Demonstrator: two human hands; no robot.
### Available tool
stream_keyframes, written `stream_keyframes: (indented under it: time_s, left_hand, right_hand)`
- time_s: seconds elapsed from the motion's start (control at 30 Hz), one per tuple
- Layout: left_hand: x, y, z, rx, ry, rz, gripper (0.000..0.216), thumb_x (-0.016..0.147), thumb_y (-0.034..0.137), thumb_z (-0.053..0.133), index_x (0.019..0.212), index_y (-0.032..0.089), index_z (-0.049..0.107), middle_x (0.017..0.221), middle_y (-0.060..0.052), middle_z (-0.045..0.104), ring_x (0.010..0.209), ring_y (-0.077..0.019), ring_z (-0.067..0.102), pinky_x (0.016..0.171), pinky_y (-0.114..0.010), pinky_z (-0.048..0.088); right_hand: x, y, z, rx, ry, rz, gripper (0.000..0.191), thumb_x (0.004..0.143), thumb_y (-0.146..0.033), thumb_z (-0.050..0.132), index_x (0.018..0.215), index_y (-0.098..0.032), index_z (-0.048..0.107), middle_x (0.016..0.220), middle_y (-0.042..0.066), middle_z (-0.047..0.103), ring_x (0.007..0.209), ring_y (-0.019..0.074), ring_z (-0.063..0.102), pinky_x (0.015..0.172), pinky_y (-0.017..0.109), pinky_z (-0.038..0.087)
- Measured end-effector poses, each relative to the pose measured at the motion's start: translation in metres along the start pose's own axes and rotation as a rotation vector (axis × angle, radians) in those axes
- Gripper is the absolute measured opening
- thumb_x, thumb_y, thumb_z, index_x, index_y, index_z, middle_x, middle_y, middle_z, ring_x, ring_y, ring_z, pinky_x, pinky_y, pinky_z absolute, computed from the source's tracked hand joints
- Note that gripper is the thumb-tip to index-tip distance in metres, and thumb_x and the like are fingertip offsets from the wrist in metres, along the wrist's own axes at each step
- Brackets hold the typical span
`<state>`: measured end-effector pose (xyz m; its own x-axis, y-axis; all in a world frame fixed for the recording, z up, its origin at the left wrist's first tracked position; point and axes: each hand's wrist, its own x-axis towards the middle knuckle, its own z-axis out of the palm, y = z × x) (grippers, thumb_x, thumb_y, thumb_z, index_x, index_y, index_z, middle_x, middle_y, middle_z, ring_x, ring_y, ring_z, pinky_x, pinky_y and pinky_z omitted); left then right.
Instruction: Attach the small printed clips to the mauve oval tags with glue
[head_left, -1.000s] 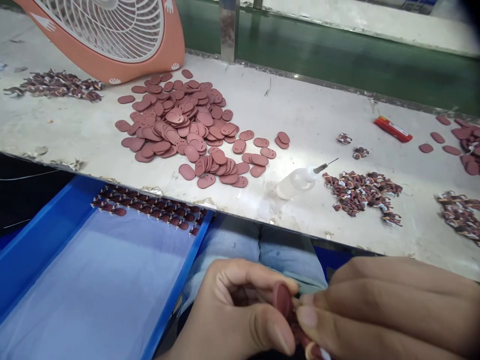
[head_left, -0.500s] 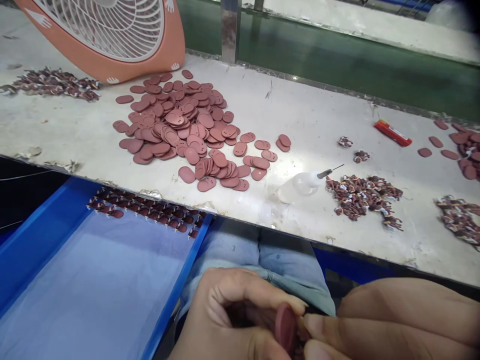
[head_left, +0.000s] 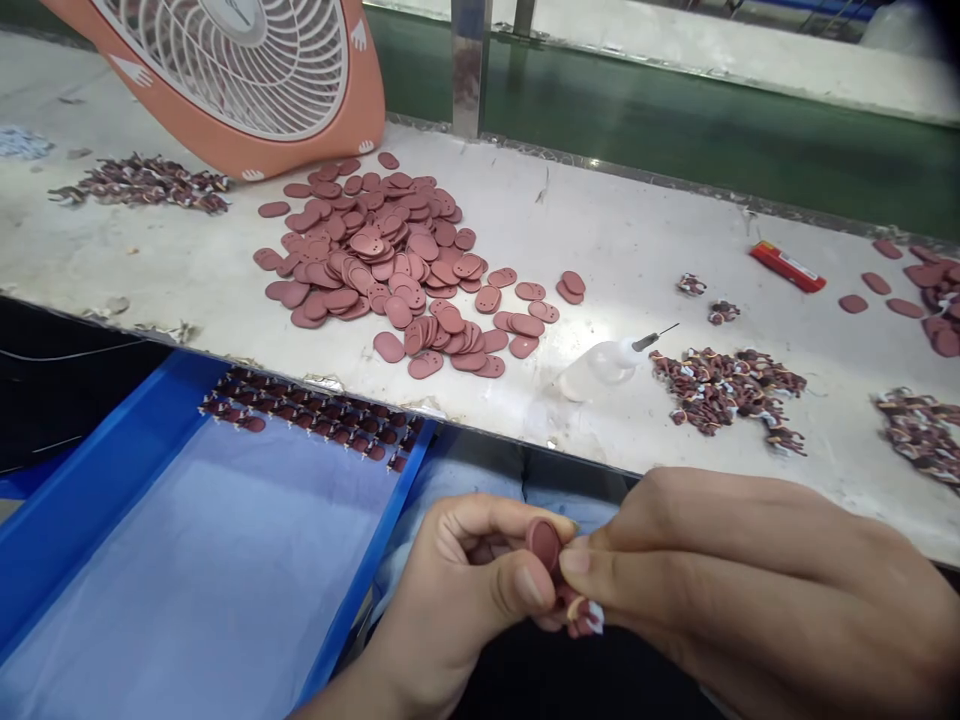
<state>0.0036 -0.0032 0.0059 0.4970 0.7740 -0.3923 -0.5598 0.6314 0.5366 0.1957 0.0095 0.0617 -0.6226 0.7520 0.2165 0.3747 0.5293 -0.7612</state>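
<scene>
My left hand (head_left: 472,580) is closed, its thumb and forefinger pinching a reddish-brown oval disc (head_left: 544,543). Just below the disc, a small brown figurine (head_left: 584,614) with a white and an orange-yellow part shows between the two hands. The fingertips of my right hand (head_left: 720,580) press together against the figurine's upper end beside the disc, hiding where the two pieces meet. A translucent squeeze bottle (head_left: 596,372) with a needle tip lies on the bench beyond my hands, next to a pile of similar figurines (head_left: 720,388).
A large heap of oval discs (head_left: 375,245) lies on the white bench (head_left: 637,220), before an orange fan (head_left: 315,150). Left below is a blue tray (head_left: 375,560) with rows of disc-and-figurine pieces (head_left: 315,410). A red packet (head_left: 787,266) and more discs (head_left: 905,307) lie at right.
Both hands have risen in view, and the left one has shifted slightly left, still with the oval disc. The figurine's white end now shows below it. The view has shifted slightly.
</scene>
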Motion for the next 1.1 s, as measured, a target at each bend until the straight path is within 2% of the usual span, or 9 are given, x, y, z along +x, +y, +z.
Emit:
stream_keyframes:
  time_s: [0.1,0.17,0.37,0.53,0.73,0.9,1.1]
  left_hand:
    - [0.0,0.0,-0.001,0.015,0.013,0.028,0.029,0.068,0.044,0.087,0.072,0.017,0.078,0.056,0.0,0.064,0.052,-0.0083,0.055,0.055,-0.019,0.044]
    - [0.0,-0.001,-0.002,0.029,0.032,0.038,0.03,0.068,0.045,0.087,0.071,0.016,0.077,0.055,0.0,0.063,0.052,-0.0082,0.054,0.056,-0.019,0.044]
    - [0.0,-0.003,-0.004,0.014,0.077,0.036,0.035,0.067,0.048,0.086,0.065,0.015,0.074,0.055,0.001,0.06,0.053,-0.0089,0.053,0.056,-0.02,0.045]
    - [0.001,-0.001,-0.004,-0.019,0.06,0.025,0.033,0.069,0.047,0.085,0.067,0.015,0.075,0.059,0.0,0.061,0.054,-0.0083,0.052,0.054,-0.019,0.043]
    - [0.005,-0.004,-0.014,-0.059,0.056,-0.009,0.033,0.071,0.046,0.084,0.071,0.014,0.075,0.063,0.0,0.061,0.054,-0.0062,0.052,0.051,-0.015,0.046]
    - [0.009,-0.008,-0.025,-0.145,0.064,-0.05,0.029,0.074,0.042,0.083,0.073,0.014,0.075,0.068,-0.001,0.064,0.053,-0.0054,0.056,0.048,-0.012,0.049]
    - [0.011,-0.006,-0.032,-0.178,0.08,-0.047,0.033,0.068,0.044,0.086,0.076,0.013,0.076,0.063,-0.001,0.063,0.05,-0.0059,0.056,0.044,-0.012,0.049]
  right_hand:
    - [-0.002,0.006,-0.002,-0.057,-0.092,-0.039,0.029,0.093,-0.004,0.059,0.117,-0.02,0.06,0.092,0.002,0.066,0.073,0.0127,0.061,0.066,0.023,0.051]
    - [0.001,0.008,-0.003,-0.098,-0.114,-0.067,0.028,0.095,-0.007,0.059,0.12,-0.02,0.059,0.092,0.003,0.066,0.073,0.0126,0.061,0.064,0.023,0.049]
    - [0.01,0.007,-0.002,-0.093,-0.087,-0.067,0.019,0.097,-0.009,0.057,0.112,-0.019,0.061,0.093,0.003,0.069,0.077,0.0126,0.065,0.068,0.023,0.051]
    - [0.017,0.008,-0.003,-0.035,-0.091,-0.068,0.016,0.097,-0.008,0.056,0.108,-0.019,0.063,0.092,0.003,0.07,0.078,0.0124,0.065,0.07,0.022,0.051]
    - [0.025,0.006,-0.006,-0.043,-0.15,-0.047,0.012,0.097,-0.009,0.057,0.101,-0.017,0.064,0.09,0.004,0.068,0.078,0.0131,0.064,0.07,0.023,0.051]
    - [0.029,0.009,-0.007,-0.008,-0.056,0.002,0.034,0.092,-0.019,0.068,0.126,-0.023,0.061,0.107,0.004,0.065,0.093,0.0126,0.064,0.081,0.021,0.053]
    - [0.025,0.021,0.009,0.136,-0.004,0.12,0.029,0.095,-0.014,0.063,0.12,-0.028,0.065,0.092,0.0,0.063,0.082,0.0106,0.063,0.072,0.022,0.05]
